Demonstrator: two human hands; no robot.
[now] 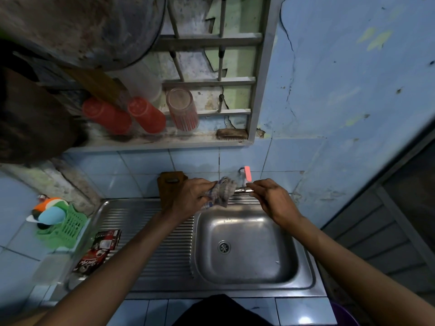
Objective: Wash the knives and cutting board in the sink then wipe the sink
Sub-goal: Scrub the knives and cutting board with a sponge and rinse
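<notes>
My left hand [191, 196] grips a checked cloth [223, 191] bunched over the far rim of the steel sink [303, 252], beside the metal tap [242, 189]. My right hand [270, 196] pinches the tap's spout near its pink handle [247, 174]. A brown wooden cutting board [168, 184] leans upright against the tiled wall behind my left hand. The basin holds nothing, and its drain [224, 247] shows. No knives are in view.
A ribbed drainboard [162, 243] lies left of the basin with a red packet [98, 252] at its edge. A green basket [68, 225] with sponges stands further left. Red cups [146, 115], a glass [182, 109] and a brush [231, 134] sit on the window sill above.
</notes>
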